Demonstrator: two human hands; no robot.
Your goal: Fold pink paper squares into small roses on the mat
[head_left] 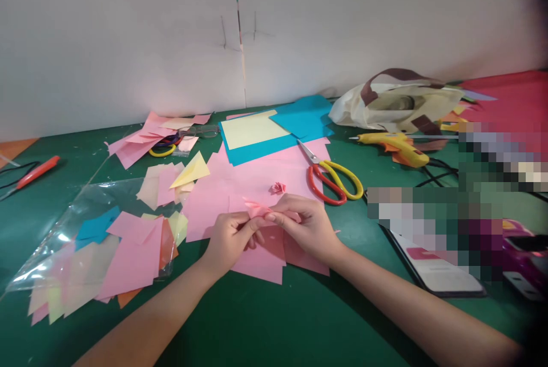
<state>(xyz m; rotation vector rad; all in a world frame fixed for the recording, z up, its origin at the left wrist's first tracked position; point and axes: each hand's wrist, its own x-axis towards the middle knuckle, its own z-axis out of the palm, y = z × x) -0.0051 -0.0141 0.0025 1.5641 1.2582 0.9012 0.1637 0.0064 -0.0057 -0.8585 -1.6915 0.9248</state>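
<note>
Both my hands meet over pink paper sheets [209, 207] in the middle of the green table. Between them is a small folded piece of pink paper [257, 209]. My left hand [233, 236] pinches its left and lower side, thumb tip close to the other thumb. My right hand [306, 221] grips the right side with thumb and fingers. Just beyond my fingers lies a small crumpled pink paper flower [278, 187]. Scissors [329, 176] with one red and one yellow handle lie beyond my right hand, blades pointing away to the left.
A clear plastic bag [124, 196] and colored paper pieces [132, 247] lie at left. Blue sheets [299, 116] lie at the back. At right are a yellow glue gun [398, 147] with a cord, a cloth bag [351, 110] and a phone [449, 275]. A red-handled tool [40, 170] lies far left.
</note>
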